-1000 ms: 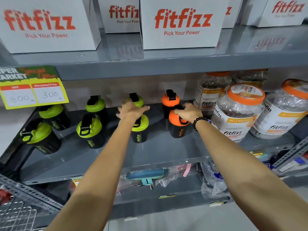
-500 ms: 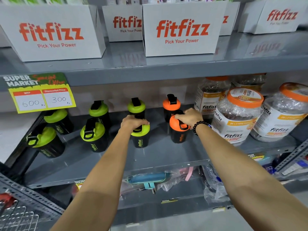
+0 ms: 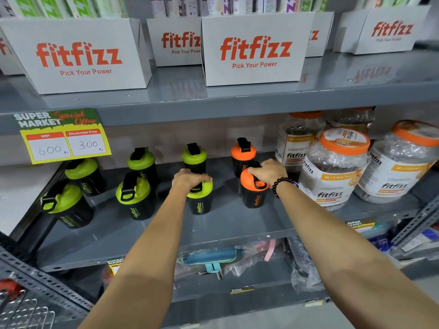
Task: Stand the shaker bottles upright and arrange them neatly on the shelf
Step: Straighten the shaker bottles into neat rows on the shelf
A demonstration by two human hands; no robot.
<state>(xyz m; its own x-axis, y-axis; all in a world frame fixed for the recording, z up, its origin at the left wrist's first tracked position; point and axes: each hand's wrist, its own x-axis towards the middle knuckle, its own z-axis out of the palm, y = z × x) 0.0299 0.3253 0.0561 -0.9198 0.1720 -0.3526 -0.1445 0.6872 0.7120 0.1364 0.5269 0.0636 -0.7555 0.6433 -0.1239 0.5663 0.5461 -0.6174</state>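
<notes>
Black shaker bottles stand in two rows on the grey middle shelf (image 3: 147, 236). My left hand (image 3: 190, 179) grips the lid of a front green-lidded shaker (image 3: 200, 204). My right hand (image 3: 269, 173) holds the top of a front orange-lidded shaker (image 3: 253, 194). Behind them stand another green-lidded shaker (image 3: 194, 156) and an orange-lidded shaker (image 3: 242, 155). Further left are several more green-lidded shakers: one upright at the front (image 3: 134, 198), one behind it (image 3: 142, 162), and two at the far left (image 3: 66, 207) (image 3: 84, 176) that look tilted.
Large clear Fitfizz jars with orange lids (image 3: 337, 167) crowd the shelf right of the orange shakers. White Fitfizz boxes (image 3: 254, 48) sit on the shelf above. A yellow price tag (image 3: 64, 138) hangs at the left. Packaged items (image 3: 213, 260) lie on the lower shelf; a wire basket (image 3: 21, 309) is bottom left.
My left hand came down from the rear green shaker onto the front one's lid and closed on it. My right hand stays on the front orange shaker. The view tilted upward.
</notes>
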